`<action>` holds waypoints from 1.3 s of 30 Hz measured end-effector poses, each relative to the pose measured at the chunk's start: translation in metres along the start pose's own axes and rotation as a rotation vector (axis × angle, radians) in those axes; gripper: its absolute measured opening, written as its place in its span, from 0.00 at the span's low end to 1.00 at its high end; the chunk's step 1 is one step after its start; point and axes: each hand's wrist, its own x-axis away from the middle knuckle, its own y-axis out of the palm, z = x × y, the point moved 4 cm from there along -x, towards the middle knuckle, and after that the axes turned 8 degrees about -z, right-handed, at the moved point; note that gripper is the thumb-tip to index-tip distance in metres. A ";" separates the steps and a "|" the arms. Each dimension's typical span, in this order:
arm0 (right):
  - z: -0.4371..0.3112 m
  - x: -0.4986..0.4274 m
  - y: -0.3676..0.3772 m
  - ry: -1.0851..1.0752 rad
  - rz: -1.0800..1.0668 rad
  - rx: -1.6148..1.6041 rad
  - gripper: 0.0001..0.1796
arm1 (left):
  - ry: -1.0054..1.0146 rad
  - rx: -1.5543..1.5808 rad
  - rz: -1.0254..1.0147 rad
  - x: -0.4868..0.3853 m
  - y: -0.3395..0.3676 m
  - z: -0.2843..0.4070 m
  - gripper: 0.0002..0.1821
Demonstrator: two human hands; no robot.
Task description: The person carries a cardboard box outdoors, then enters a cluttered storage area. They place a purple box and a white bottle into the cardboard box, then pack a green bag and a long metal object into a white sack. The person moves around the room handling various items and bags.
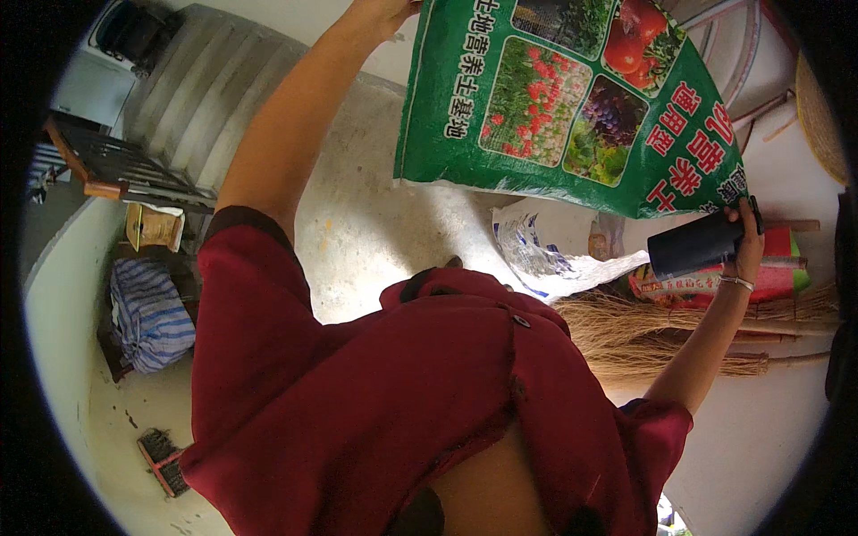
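A green plastic sack of potting soil (462,157), printed with flowers, fruit and large writing, is raised at the upper right. My left hand (397,12) is at the sack's left edge, partly cut off by the top of the picture, so its grip is hidden. My right hand (749,244), with a bracelet at the wrist, grips a black cylindrical container (694,246) beside the sack's lower right corner. Its fingertips are near that corner; whether they also pinch the sack cannot be told.
A white woven sack (543,261) lies beyond my body, near straw brooms (623,335) and a red printed bag (697,285). Concrete stairs (208,87) rise at the upper left. A blue striped cloth bundle (151,315) and a broom head (164,462) are at the left.
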 end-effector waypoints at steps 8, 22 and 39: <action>-0.015 0.016 0.013 -0.239 -0.045 0.137 0.04 | -0.081 0.030 0.032 0.007 -0.027 -0.076 0.08; -0.029 0.064 0.088 -0.614 -0.082 0.491 0.06 | -0.398 0.268 0.487 0.042 -0.026 -0.197 0.16; 0.183 0.169 0.297 -0.942 -0.653 0.837 0.05 | -0.516 0.608 0.333 0.229 0.079 -0.170 0.25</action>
